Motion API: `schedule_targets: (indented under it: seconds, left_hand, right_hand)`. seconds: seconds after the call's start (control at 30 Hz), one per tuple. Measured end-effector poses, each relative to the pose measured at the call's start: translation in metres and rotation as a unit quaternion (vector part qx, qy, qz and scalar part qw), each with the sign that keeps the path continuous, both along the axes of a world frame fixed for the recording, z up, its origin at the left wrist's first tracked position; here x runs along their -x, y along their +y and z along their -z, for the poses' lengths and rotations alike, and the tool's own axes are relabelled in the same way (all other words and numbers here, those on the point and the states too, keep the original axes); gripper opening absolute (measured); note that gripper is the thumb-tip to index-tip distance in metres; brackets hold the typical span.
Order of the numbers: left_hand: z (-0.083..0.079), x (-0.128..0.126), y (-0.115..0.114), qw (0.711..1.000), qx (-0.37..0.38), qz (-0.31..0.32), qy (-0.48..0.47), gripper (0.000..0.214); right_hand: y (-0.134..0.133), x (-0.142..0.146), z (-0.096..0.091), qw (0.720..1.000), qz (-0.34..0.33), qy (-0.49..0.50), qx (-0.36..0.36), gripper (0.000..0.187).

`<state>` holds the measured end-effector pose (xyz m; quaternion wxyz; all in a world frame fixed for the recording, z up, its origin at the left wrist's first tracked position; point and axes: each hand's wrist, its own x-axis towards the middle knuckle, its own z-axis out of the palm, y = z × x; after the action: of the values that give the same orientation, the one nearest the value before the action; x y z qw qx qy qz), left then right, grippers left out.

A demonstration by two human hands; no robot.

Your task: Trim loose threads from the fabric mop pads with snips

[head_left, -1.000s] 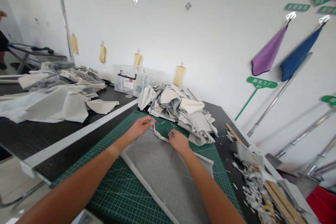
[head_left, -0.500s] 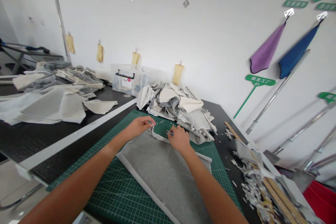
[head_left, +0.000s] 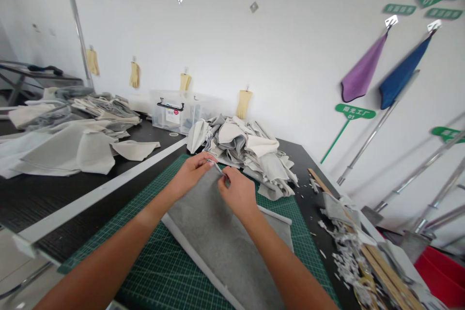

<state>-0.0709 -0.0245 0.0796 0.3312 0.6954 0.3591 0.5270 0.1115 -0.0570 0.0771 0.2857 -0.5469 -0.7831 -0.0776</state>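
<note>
Closer together now, the right hand has slid in toward the left hand, leaving only a small gap between them above the top corner of a grey felt sheet. The sheet lies flat on a green gridded cutting mat, its long axis running from the hands back toward the person's body and down to the lower left of the view. A narrow pale strip rises from that corner, and both hands are at it, with the left hand slightly farther along. The left fingers are pinched closed on the strip's upper end, and a small thin sliver shows at their tips, too small to identify. The right fingers are curled inward beside the strip, but whether they grip it or a small tool cannot be told. Directly beyond the hands, a heap of grey and cream fabric offcuts rests at the mat's far edge. Farther right, shredded scraps and wooden slats lie on the black worktable. A clear plastic storage box stands beyond the mat.
</note>
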Motion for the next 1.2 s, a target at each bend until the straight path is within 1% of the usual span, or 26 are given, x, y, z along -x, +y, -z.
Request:
schedule_targets:
  seconds: [0.07, 0.13, 0.27, 0.33, 0.43, 0.53, 0.6, 0.67, 0.77, 0.83, 0.9, 0.97, 1.07, 1.13, 1.2]
  left_hand:
    - [-0.011, -0.001, -0.009, 0.999, -0.022, -0.03, -0.004, 0.028]
    - [-0.023, 0.0, -0.018, 0.996, -0.051, -0.066, -0.006, 0.025]
    - [-0.047, 0.005, -0.036, 0.98, -0.112, -0.162, -0.038, 0.02]
    - [-0.057, 0.009, -0.044, 0.965, -0.139, -0.211, -0.063, 0.018]
    - [-0.071, 0.015, -0.055, 0.94, -0.167, -0.269, -0.126, 0.017]
    - [-0.086, 0.021, -0.065, 0.908, -0.202, -0.313, -0.193, 0.016]
    - [-0.096, 0.024, -0.071, 0.886, -0.232, -0.334, -0.225, 0.015]
    - [-0.105, 0.025, -0.076, 0.872, -0.252, -0.342, -0.245, 0.014]
    - [-0.113, 0.026, -0.077, 0.869, -0.261, -0.34, -0.247, 0.014]
    - [-0.114, 0.028, -0.075, 0.87, -0.263, -0.337, -0.246, 0.015]
    - [-0.114, 0.03, -0.072, 0.868, -0.266, -0.331, -0.257, 0.016]
    - [-0.112, 0.035, -0.067, 0.865, -0.27, -0.32, -0.275, 0.016]
    - [-0.11, 0.043, -0.059, 0.875, -0.251, -0.294, -0.291, 0.018]
    - [-0.11, 0.048, -0.055, 0.892, -0.217, -0.265, -0.295, 0.017]
    - [-0.111, 0.049, -0.052, 0.91, -0.179, -0.227, -0.298, 0.017]
  right_hand:
    - [-0.002, -0.003, -0.009, 0.999, 0.039, -0.029, 0.016, 0.013]
    - [-0.002, -0.008, -0.019, 0.995, 0.072, -0.054, 0.046, 0.017]
    - [-0.002, -0.026, -0.044, 0.982, 0.116, -0.096, 0.111, 0.024]
    - [-0.003, -0.039, -0.056, 0.978, 0.128, -0.108, 0.126, 0.025]
    - [-0.004, -0.059, -0.07, 0.975, 0.146, -0.108, 0.128, 0.025]
    - [-0.003, -0.08, -0.081, 0.976, 0.171, -0.09, 0.105, 0.024]
    - [-0.003, -0.095, -0.087, 0.978, 0.169, -0.077, 0.091, 0.023]
    - [-0.003, -0.111, -0.093, 0.985, 0.138, -0.064, 0.086, 0.023]
    - [-0.005, -0.135, -0.102, 0.995, 0.071, -0.029, 0.06, 0.023]
    - [-0.008, -0.15, -0.107, 0.998, 0.039, 0.02, 0.034, 0.024]
    - [-0.013, -0.163, -0.113, 0.994, 0.005, 0.104, 0.036, 0.023]
    - [-0.022, -0.172, -0.12, 0.975, -0.042, 0.207, 0.07, 0.021]
    - [-0.036, -0.181, -0.131, 0.929, -0.102, 0.337, 0.111, 0.033]
    - [-0.045, -0.187, -0.137, 0.906, -0.11, 0.393, 0.111, 0.039]
    - [-0.05, -0.193, -0.141, 0.891, -0.095, 0.431, 0.103, 0.039]
